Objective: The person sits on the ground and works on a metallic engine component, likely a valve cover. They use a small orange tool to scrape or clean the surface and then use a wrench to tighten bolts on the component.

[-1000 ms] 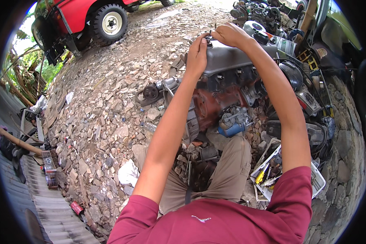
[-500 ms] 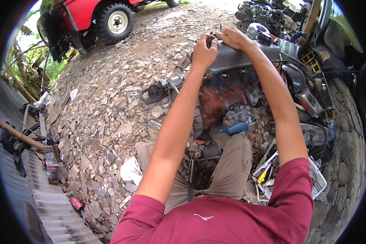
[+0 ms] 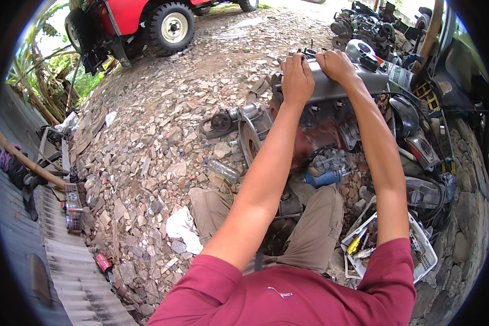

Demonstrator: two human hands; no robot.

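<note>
In front of my knees stands an engine with a reddish-brown block [image 3: 313, 142] and a long grey valve cover [image 3: 326, 88] on top. My left hand [image 3: 298, 80] is closed at the cover's left end, fingers curled over its far side. Beside it my right hand [image 3: 337, 66] lies over the cover's far edge, its fingers bent down out of sight. Small dark metal parts [image 3: 308, 52] poke up just beyond and between the hands. What the fingertips hold is hidden. Lower on the engine sit a blue cylindrical canister [image 3: 324, 177] and a round bell-shaped housing [image 3: 251, 136].
A white plastic basket [image 3: 426, 252] with a yellow-handled tool stands at my right. Past the engine lie more engine parts [image 3: 364, 27]. Loose stones, a plastic bottle [image 3: 223, 170] and a white cloth [image 3: 182, 229] are at left. A red vehicle [image 3: 130, 16] is parked far left.
My left hand has turned from a pinch on a small dark part to fingers curled over the cover's far side. My right hand has flattened against the cover. The view has shifted slightly.
</note>
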